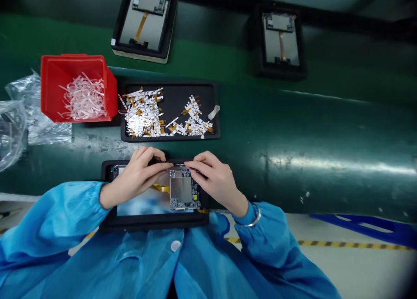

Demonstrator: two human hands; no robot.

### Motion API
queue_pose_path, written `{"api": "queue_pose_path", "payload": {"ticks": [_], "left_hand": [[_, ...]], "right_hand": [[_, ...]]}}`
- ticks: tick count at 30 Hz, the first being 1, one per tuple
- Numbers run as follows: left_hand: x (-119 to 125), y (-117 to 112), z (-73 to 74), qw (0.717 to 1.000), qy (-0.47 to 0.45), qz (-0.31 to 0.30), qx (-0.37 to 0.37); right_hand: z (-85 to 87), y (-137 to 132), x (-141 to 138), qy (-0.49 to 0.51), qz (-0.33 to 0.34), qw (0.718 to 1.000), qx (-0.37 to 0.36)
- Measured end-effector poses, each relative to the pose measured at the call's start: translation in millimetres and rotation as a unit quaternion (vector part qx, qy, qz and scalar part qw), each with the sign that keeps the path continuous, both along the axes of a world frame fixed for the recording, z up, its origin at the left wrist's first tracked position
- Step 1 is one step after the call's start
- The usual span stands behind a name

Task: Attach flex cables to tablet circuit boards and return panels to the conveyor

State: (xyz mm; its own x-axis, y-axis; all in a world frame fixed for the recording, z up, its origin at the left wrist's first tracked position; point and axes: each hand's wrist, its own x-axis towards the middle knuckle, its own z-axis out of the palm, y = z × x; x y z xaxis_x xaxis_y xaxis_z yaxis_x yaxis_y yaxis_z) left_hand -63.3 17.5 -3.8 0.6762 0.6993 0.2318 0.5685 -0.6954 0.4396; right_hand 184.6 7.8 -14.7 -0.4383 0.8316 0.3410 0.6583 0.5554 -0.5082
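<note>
A tablet-like device (pixel 140 207) lies in a black foam tray (pixel 153 223) in front of me, its inside facing up. On its right part sits a circuit board (pixel 181 190) with a metal shield, and an orange flex cable (pixel 161 187) runs left from it. My left hand (pixel 141 173) reaches over the device, its fingers closed at the far edge; what they pinch is too small to make out. Beside it, my right hand (pixel 216 177) is closed around a thin dark tool (pixel 199 172), with its fingertips at the same edge, just beyond the board.
Past the device, a black tray (pixel 169 90) holds piles of white-and-orange flex strips (pixel 143 114). Left of it stands a red bin (pixel 48 88) full of white strips, near clear plastic bags (pixel 45 125). Two foam-held devices (pixel 146 29) (pixel 282 42) sit on the green surface behind.
</note>
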Motion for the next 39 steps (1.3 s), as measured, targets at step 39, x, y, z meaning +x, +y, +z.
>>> {"api": "queue_pose_path", "payload": {"ticks": [39], "left_hand": [[10, -4, 6.4, 0.979, 0.130, -0.056, 0.144]], "right_hand": [[0.4, -7, 23, -0.028, 0.020, 0.997, -0.069]]}}
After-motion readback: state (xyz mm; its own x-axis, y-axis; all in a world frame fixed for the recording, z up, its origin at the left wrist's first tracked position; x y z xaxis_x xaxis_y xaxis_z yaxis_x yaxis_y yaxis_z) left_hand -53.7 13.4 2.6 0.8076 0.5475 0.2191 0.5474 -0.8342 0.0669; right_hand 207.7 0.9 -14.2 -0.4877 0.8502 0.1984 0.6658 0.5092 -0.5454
